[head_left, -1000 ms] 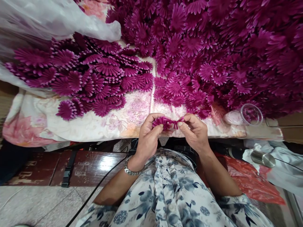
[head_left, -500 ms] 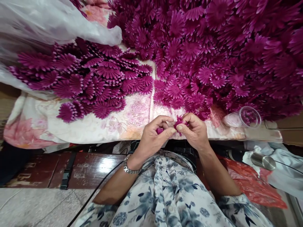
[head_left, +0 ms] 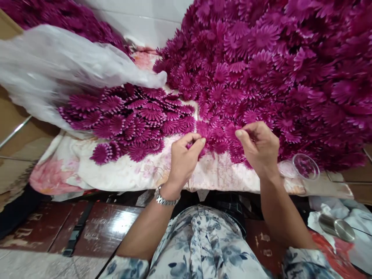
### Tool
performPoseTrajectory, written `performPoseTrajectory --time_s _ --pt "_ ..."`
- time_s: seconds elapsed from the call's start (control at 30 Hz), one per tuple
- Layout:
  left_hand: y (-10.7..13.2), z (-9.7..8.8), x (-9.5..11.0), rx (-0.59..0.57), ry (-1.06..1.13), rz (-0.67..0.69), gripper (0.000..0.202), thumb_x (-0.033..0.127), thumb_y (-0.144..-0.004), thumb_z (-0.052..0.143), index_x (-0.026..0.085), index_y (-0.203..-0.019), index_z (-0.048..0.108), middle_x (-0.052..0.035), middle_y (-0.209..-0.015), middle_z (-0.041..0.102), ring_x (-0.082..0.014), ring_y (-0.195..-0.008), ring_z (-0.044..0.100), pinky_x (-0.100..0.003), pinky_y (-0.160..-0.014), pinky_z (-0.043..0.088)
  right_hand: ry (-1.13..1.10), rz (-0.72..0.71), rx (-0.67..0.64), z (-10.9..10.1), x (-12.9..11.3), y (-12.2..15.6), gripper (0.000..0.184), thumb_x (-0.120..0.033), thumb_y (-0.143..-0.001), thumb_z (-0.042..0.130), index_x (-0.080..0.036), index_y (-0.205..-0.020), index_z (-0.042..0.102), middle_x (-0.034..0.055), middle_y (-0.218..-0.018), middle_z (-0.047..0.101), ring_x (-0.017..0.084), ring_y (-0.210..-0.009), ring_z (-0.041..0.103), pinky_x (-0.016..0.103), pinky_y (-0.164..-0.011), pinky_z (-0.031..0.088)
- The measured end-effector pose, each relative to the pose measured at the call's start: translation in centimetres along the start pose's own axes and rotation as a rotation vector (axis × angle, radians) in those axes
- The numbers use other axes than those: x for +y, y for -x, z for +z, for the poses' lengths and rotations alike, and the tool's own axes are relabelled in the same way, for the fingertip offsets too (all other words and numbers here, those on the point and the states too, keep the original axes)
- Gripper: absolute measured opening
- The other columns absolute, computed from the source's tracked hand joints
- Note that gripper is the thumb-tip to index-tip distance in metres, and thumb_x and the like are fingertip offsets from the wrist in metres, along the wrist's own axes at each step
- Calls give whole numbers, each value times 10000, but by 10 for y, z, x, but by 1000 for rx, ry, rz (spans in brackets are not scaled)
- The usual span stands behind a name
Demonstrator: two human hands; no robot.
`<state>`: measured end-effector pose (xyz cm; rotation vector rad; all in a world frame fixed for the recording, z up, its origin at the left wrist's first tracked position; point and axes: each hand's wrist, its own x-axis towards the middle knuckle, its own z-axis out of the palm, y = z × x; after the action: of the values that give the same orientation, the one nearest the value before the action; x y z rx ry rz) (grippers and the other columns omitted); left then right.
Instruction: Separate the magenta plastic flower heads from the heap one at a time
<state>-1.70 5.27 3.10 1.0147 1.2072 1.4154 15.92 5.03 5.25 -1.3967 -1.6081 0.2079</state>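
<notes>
My left hand (head_left: 183,157), with a metal watch on the wrist, pinches a small magenta fabric flower piece (head_left: 200,152) between thumb and fingers, just over the near edge of the flower pile. To its right, my right hand (head_left: 259,145) is curled with its fingers bent inward over the loose magenta flowers (head_left: 221,133); what it holds, if anything, is hidden. A big heap of magenta fabric flowers (head_left: 276,66) fills the right and back. A second batch of flat flowers (head_left: 130,116) lies to the left on the floral cloth (head_left: 116,174).
A clear plastic bag (head_left: 58,69) lies over the left flowers. A small clear plastic cup (head_left: 303,167) lies on its side at the right of the cloth. A metal flask (head_left: 337,228) rests on white fabric at lower right. Dark wood boards (head_left: 95,228) sit below the cloth.
Both hands have moved up and forward from my lap edge to the flower pile and drawn apart; the flower they worked together is now only in the left hand. The view tilted upward.
</notes>
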Motion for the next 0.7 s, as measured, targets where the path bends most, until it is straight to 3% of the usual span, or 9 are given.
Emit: performPoseTrajectory --time_s 0.07,0.13,0.2,0.37,0.53,0.6,0.7 --pt "-20 8 5 -63 1 -34 110 231 -685 655 145 -753 669 39 -538 554 -67 -490 466 -189 -480 352 97 -99 -38 5 1 -18 132 -315 -837 563 -195 -843 617 19 -751 627 137 -669 571 278 -666 468" --pt "-34 9 6 -109 -35 -97 326 221 -678 659 113 -986 657 23 -555 604 -83 -523 508 -198 -514 379 177 -183 -87 9 4 -23 178 -290 -857 524 -181 -955 624 70 -888 657 180 -817 603 330 -778 486" --pt "-37 2 5 -117 -77 -135 438 225 -680 659 90 -1095 618 10 -564 628 -83 -508 500 -199 -500 369 235 -240 -103 11 8 -18 204 -263 -862 511 -164 -996 627 103 -951 663 206 -911 601 364 -851 478" --pt "-7 -23 5 -124 31 -218 270 300 -700 679 123 -903 678 -6 -608 629 -68 -487 479 -185 -456 340 235 -311 -127 7 8 14 169 -207 -852 525 -156 -965 640 103 -928 676 204 -885 604 375 -843 487" --pt "24 -22 6 -85 423 -434 331 439 -734 636 138 -873 649 -14 -667 593 -86 -535 497 -186 -447 363 -7 -261 -266 13 -20 41 158 -177 -852 521 -183 -965 631 72 -858 657 176 -816 597 328 -730 505" --pt "31 -18 3 -95 536 -522 290 400 -759 607 150 -902 643 -17 -724 600 -96 -601 528 -191 -502 411 -80 -251 -272 19 -30 48 144 -180 -843 542 -195 -957 628 61 -842 646 171 -799 591 325 -713 503" --pt "39 -16 -2 -94 641 -547 176 220 -698 619 150 -857 649 -14 -781 621 -100 -703 561 -194 -630 454 -84 -263 -228 25 -35 52 103 -175 -828 569 -192 -917 618 56 -814 631 170 -774 578 331 -705 491"
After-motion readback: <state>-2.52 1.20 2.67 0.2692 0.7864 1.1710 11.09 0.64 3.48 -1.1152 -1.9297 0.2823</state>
